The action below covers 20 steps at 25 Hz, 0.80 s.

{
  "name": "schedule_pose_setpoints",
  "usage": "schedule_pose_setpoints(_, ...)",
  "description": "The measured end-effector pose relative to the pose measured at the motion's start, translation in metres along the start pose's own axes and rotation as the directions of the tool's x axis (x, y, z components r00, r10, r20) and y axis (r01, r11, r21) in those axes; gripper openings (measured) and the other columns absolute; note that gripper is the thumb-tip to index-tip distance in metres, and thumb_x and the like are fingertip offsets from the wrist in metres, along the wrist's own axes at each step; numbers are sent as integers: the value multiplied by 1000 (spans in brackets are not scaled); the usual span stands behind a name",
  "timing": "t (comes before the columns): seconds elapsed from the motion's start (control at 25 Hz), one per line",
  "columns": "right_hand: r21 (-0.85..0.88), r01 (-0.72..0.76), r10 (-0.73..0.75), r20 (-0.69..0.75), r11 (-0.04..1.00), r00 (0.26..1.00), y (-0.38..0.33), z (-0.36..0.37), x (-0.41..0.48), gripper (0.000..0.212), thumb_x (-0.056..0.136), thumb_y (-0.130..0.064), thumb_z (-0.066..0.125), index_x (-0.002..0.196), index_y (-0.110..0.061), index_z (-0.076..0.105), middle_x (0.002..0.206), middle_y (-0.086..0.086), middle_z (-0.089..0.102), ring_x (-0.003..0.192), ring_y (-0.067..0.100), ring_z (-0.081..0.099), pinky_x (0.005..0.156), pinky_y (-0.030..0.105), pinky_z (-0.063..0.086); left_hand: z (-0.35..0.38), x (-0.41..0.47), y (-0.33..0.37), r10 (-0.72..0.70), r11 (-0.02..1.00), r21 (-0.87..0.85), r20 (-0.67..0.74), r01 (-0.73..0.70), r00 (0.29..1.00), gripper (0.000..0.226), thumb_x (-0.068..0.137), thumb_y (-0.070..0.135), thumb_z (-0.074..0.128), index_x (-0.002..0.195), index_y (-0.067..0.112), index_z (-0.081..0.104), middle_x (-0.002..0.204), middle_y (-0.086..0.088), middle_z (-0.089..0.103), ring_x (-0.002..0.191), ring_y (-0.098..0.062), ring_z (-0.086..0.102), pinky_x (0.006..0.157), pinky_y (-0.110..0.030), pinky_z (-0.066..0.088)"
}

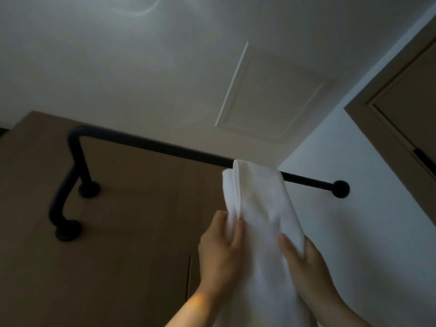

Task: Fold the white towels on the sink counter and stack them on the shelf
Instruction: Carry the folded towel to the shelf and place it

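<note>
Both forearms bare, raised up and forward, hands level with each other and close together, backs toward the camera. Left hand (pixel 221 246): wrist straight, fingers curled, thumb and fingers pinching the left folded edge of the white towel (pixel 257 201), the forearm coming up at a slant from low left. Right hand (pixel 304 267): sits slightly lower, fingers (pixel 286 245) long against the cloth's front with the towel's right edge caught between them and the thumb, the forearm slanting in from low right.
</note>
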State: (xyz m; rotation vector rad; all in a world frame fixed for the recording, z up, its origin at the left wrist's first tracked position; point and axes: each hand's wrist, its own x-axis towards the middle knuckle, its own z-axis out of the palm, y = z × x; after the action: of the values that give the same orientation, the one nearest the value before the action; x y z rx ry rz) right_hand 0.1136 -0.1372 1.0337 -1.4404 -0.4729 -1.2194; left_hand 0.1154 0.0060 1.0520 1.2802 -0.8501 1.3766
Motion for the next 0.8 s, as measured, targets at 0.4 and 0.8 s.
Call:
schedule_pose_setpoints(0.4, 218, -44, 6, 172, 975, 985, 65, -91, 88, 40, 73, -47, 70, 99, -17, 63, 94, 3, 70, 86, 21, 67, 78, 38, 53, 140, 60, 10, 78, 987, 151, -138, -57, 987, 28, 88, 28, 55, 67, 15, 42, 59, 7, 46, 50, 0, 44, 49, -13, 33)
schedule_pose_setpoints(0.8, 296, -129, 77, 183, 946, 980, 70, -146, 99, 30, 91, -38, 54, 112, -18, 61, 102, 3, 68, 94, 21, 64, 89, 42, 51, 222, 100, 37, -119, 955, 267, -44, 126, 992, 28, 92, 33, 47, 103, 10, 59, 91, -1, 57, 91, -25, 55, 75, -27, 38)
